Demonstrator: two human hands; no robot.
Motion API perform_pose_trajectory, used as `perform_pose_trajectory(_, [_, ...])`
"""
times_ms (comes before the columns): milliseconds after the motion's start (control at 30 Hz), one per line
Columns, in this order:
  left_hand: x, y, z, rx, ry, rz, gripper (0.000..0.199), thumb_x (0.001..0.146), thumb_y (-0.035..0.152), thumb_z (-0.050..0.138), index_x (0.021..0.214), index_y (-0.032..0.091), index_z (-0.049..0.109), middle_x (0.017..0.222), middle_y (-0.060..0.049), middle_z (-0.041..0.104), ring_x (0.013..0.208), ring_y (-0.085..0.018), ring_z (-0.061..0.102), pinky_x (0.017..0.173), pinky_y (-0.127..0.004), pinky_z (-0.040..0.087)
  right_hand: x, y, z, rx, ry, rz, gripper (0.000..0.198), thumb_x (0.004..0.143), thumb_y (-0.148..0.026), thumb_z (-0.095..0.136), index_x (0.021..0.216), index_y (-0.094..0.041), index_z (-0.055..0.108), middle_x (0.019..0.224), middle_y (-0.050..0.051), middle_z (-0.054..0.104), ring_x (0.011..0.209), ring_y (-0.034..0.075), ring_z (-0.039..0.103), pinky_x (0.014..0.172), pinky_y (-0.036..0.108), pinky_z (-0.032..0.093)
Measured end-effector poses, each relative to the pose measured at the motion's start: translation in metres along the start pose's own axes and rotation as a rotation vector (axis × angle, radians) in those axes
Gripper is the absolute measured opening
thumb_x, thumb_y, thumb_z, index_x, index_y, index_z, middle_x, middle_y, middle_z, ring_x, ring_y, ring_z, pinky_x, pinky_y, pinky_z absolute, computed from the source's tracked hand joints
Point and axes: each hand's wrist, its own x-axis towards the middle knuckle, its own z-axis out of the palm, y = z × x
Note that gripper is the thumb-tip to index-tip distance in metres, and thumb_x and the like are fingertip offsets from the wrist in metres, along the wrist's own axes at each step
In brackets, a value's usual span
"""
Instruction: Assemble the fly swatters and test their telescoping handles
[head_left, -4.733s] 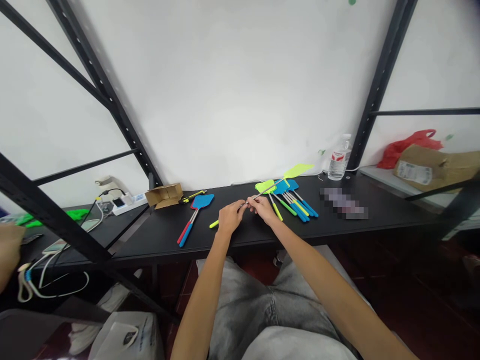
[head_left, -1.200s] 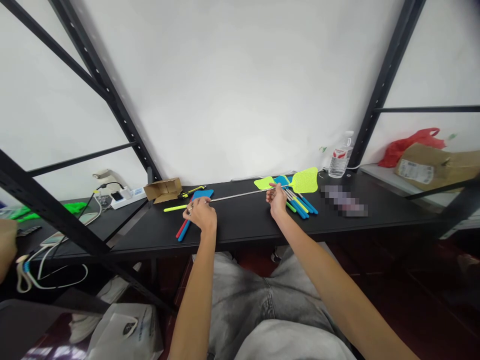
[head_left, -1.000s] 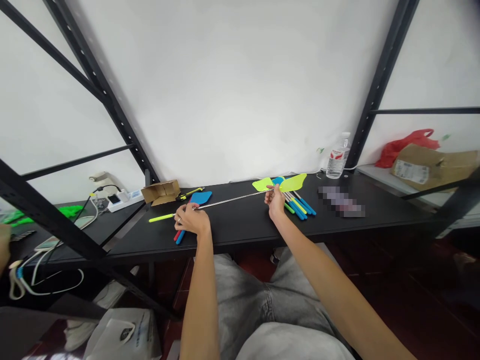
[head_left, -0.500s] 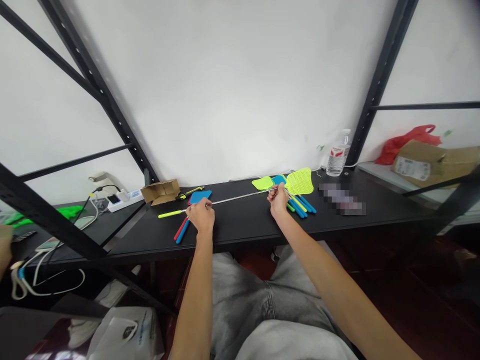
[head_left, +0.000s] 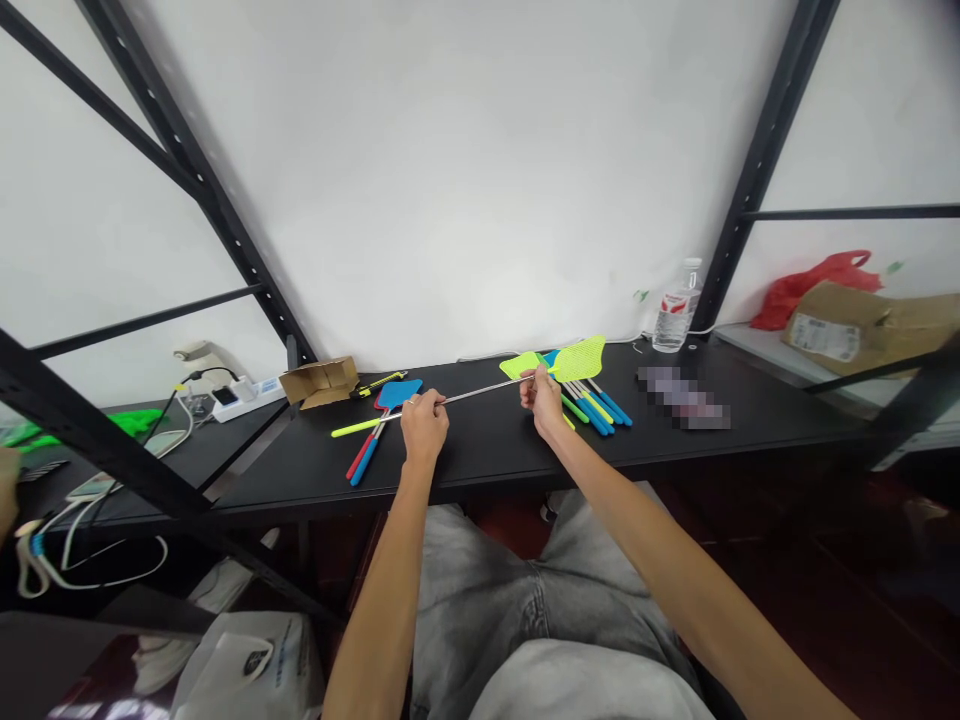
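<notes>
A yellow-green fly swatter (head_left: 580, 360) with a thin metal rod is held crosswise above the black table. My left hand (head_left: 425, 425) is closed around the rod near its yellow-green grip, which points left. My right hand (head_left: 545, 402) pinches the rod just below the mesh head. Behind and beneath the right hand lie several fly swatters (head_left: 600, 418) with blue and yellow-green handles, their heads partly covered. Near my left hand, a blue fly swatter (head_left: 400, 394) lies over a red-handled one (head_left: 360, 457).
On the black table (head_left: 480, 455), an open cardboard box (head_left: 321, 384) and a yellow-black cutter (head_left: 379, 384) are at left. A water bottle (head_left: 673, 312) and a blurred-out item (head_left: 682, 397) are at right. Black metal frame posts (head_left: 772, 150) rise on both sides. A power strip (head_left: 247, 400) lies farther left.
My hands have come closer together, the left moving right and the right moving left. The held swatter looks shorter, its grip end and head nearer each other.
</notes>
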Motion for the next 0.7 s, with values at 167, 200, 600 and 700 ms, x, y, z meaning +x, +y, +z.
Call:
perform_pose_trajectory(167, [0.0, 0.0, -0.001, -0.002, 0.038, 0.08, 0.026, 0.087, 0.006, 0.045, 0.094, 0.022, 0.064, 0.094, -0.006, 0.071, 0.098, -0.024, 0.06, 0.091, -0.036, 0.037, 0.002, -0.001, -0.001, 0.03, -0.004, 0.055, 0.049, 0.084, -0.068, 0.058, 0.079, -0.02, 0.061, 0.057, -0.002, 0.056, 0.044, 0.008, 0.046, 0.039, 0.021, 0.033])
perform_pose_trajectory(200, [0.0, 0.001, -0.002, 0.003, 0.04, 0.099, 0.027, 0.089, 0.008, 0.045, 0.098, 0.023, 0.065, 0.096, -0.006, 0.071, 0.1, -0.024, 0.06, 0.094, -0.037, 0.036, 0.004, -0.002, -0.002, 0.06, 0.029, 0.063, 0.048, 0.084, -0.068, 0.058, 0.078, -0.02, 0.061, 0.058, -0.002, 0.056, 0.045, 0.008, 0.047, 0.039, 0.021, 0.034])
perform_pose_trajectory(600, [-0.001, -0.008, -0.002, 0.053, -0.134, 0.121, 0.032, 0.099, 0.04, 0.044, 0.108, 0.028, 0.071, 0.1, -0.008, 0.073, 0.095, -0.024, 0.062, 0.086, -0.036, 0.033, 0.016, -0.007, -0.016, 0.15, 0.317, -0.06, 0.053, 0.089, -0.074, 0.042, 0.071, -0.024, 0.045, 0.05, -0.007, 0.037, 0.043, 0.009, 0.041, 0.042, 0.022, 0.039])
perform_pose_trajectory(700, [-0.001, -0.005, -0.004, 0.063, -0.132, 0.124, 0.034, 0.099, 0.042, 0.043, 0.109, 0.028, 0.072, 0.099, -0.008, 0.073, 0.095, -0.024, 0.062, 0.085, -0.036, 0.033, 0.014, -0.006, -0.016, 0.114, 0.313, -0.06, 0.053, 0.089, -0.072, 0.042, 0.07, -0.023, 0.047, 0.051, -0.007, 0.04, 0.042, 0.008, 0.041, 0.042, 0.021, 0.038])
